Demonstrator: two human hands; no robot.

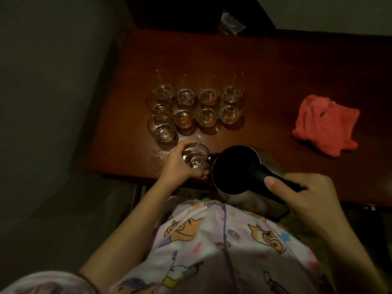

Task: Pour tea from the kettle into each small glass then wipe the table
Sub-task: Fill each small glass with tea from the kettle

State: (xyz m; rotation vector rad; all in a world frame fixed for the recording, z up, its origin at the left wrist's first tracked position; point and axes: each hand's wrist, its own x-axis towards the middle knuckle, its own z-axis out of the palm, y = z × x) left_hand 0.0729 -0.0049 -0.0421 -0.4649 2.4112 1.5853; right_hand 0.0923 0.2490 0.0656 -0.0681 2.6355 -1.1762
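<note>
1. Printed pyjama cloth (212, 247) with cartoon figures is filling the bottom of the view, nearest to the camera, and both forearms are reaching out from it towards the desk (275, 66).
2. The right hand (305, 198) is gripping the black handle of the kettle (235, 172); its fingers are curled around the handle and the thumb is lying on top. The kettle is tilting to the left over the near edge of the desk, and its spout is touching the rim of a small glass.
3. The left hand (176, 164) is holding this small glass (196, 159) just above the near edge of the desk, with the fingers wrapped around its side. The glass is looking clear inside; I cannot tell if tea is flowing.
4. Beyond the held glass, a group of small glasses (197, 107) is standing close together in rows on the desk. Some are showing amber liquid and others are looking clear.
5. A red cloth (324, 124) is lying crumpled on the right part of the desk, well apart from the glasses.
6. A crinkled clear bag (231, 24) is sitting at the far edge of the desk, in the dark.
</note>
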